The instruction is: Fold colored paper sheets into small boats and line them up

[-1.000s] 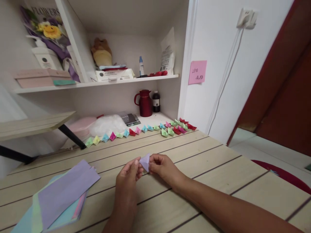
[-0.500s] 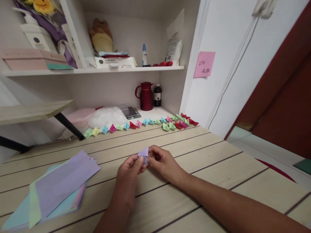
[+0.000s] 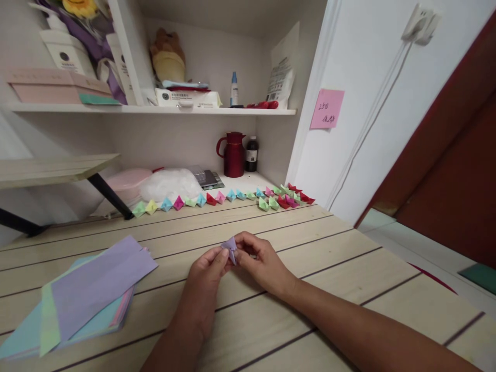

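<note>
A small folded piece of lilac paper [image 3: 229,247] is pinched between my two hands just above the light wooden table [image 3: 329,258]. My left hand [image 3: 205,276] grips its left side with thumb and fingers closed. My right hand [image 3: 259,261] closes on its right side. A stack of coloured paper sheets [image 3: 81,294], lilac on top, lies flat at the left of the table. A row of small folded paper boats [image 3: 217,199] in several colours runs along the table's far edge.
Behind the table a white shelf unit holds a dark red jug [image 3: 233,154], a dark bottle [image 3: 251,154], a white plastic bag [image 3: 170,185] and boxes. A pink sticky note [image 3: 326,108] hangs on the wall. A red door [image 3: 453,170] stands at the right.
The lilac paper has been folded smaller between my fingers, from a broad triangle to a narrow pinched shape. The view has shifted slightly; my hands stay in the same spot.
</note>
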`<state>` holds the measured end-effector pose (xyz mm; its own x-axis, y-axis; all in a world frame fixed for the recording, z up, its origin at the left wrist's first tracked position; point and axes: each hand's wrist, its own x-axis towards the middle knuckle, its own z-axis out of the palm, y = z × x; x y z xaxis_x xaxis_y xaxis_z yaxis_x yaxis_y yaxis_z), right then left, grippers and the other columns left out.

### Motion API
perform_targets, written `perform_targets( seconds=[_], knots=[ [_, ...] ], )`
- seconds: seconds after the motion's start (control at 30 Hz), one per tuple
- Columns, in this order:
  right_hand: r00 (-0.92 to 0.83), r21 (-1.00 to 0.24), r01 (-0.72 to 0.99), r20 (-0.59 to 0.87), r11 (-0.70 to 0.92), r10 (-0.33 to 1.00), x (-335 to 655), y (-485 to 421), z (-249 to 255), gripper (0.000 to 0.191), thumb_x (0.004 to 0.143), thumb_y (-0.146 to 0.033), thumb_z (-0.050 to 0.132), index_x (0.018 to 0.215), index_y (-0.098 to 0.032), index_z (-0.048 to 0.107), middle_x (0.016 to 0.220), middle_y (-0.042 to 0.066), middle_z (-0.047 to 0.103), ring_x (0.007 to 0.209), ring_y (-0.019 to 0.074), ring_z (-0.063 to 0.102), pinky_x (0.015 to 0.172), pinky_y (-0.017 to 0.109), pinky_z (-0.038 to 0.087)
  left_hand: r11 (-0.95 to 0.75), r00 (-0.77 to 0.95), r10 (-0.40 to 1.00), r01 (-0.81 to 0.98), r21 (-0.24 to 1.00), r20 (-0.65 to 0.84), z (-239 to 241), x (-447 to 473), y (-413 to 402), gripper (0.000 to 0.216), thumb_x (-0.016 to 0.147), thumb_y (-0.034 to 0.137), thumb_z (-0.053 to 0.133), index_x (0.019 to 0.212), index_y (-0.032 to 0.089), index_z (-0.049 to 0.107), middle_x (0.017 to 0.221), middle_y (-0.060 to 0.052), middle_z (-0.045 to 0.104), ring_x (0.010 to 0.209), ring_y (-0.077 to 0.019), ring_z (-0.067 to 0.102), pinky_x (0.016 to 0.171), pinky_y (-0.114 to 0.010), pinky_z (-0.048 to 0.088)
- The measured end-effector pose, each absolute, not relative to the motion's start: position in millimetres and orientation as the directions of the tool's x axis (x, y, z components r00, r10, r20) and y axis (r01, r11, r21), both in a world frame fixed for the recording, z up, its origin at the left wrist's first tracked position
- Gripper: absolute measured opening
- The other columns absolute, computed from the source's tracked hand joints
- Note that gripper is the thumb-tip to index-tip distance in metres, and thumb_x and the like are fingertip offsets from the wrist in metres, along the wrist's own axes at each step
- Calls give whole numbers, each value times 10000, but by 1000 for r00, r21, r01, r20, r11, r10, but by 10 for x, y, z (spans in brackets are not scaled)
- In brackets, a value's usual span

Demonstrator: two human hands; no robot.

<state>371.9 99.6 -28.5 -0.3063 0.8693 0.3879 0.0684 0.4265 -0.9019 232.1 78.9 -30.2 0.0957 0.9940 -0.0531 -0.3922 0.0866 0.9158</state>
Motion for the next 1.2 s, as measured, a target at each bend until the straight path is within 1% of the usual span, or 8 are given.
perform_targets(
  seconds=[0.27, 0.4, 0.57, 0.73, 0.8, 0.87, 0.93, 1.2],
  knots=[
    [-246, -856, 243, 401, 457, 882, 3720, 1017, -319, 57, 821, -198, 531, 777, -178, 562, 675, -32, 515, 631, 108, 459, 621, 219, 391, 36, 69, 997, -313, 949, -15, -370, 2360, 809, 299, 776, 384, 671, 940, 136, 706, 907, -81, 734, 904, -213, 659, 917, -339, 461],
    [-256, -852, 236, 409, 467, 876, 3718, 1038, -347, 42, 817, -204, 547, 781, -183, 550, 675, -35, 494, 628, 107, 451, 598, 211, 381, 25, 61, 998, -313, 949, -6, -405, 2361, 825, 298, 792, 391, 650, 953, 144, 691, 949, -81, 726, 919, -210, 652, 887, -324, 477],
    [-325, -849, 198, 414, 490, 850, 3748, 1027, -334, 132, 876, -233, 503, 828, -175, 611, 746, -8, 566, 706, 127, 504, 658, 226, 408, 40, 67, 998, -313, 949, -20, -414, 2356, 824, 294, 778, 403, 663, 924, 149, 689, 899, -69, 725, 866, -193, 659, 892, -324, 478],
    [-329, -855, 182, 412, 486, 849, 3742, 1026, -321, 172, 887, -234, 495, 846, -169, 649, 761, -1, 602, 717, 132, 525, 668, 230, 417, 36, 79, 997, -292, 956, -14, -466, 2355, 866, 308, 769, 418, 664, 902, 140, 671, 904, -78, 720, 878, -198, 660, 887, -330, 485],
    [-305, -851, 208, 411, 482, 859, 3726, 1038, -335, 166, 873, -214, 502, 827, -162, 653, 751, 0, 609, 703, 128, 527, 662, 228, 415, 13, 2, 1000, -295, 955, -12, -521, 2369, 901, 334, 729, 414, 693, 907, 134, 651, 880, -80, 714, 840, -202, 667, 849, -346, 508],
    [-285, -848, 243, 401, 471, 870, 3712, 1051, -358, 157, 857, -195, 512, 798, -156, 652, 723, -2, 608, 674, 123, 522, 644, 225, 408, -48, -143, 990, -315, 948, 3, -577, 2391, 927, 408, 684, 382, 726, 1001, 147, 623, 869, -62, 710, 796, -194, 673, 802, -353, 529],
    [-282, -854, 259, 379, 451, 881, 3703, 1059, -380, 157, 850, -190, 514, 771, -154, 645, 696, -5, 603, 642, 117, 514, 618, 221, 400, -101, -228, 973, -327, 940, 25, -609, 2410, 932, 484, 668, 355, 733, 1092, 160, 606, 867, -49, 713, 768, -185, 678, 782, -352, 536],
    [-338, -887, 178, 351, 425, 873, 3725, 1026, -374, 174, 891, -227, 487, 818, -162, 631, 716, -4, 595, 631, 114, 513, 602, 225, 398, -26, -182, 983, -331, 943, -36, -496, 2378, 878, 408, 725, 378, 685, 1033, 112, 707, 888, -80, 746, 777, -172, 673, 819, -322, 532]
  ],
)
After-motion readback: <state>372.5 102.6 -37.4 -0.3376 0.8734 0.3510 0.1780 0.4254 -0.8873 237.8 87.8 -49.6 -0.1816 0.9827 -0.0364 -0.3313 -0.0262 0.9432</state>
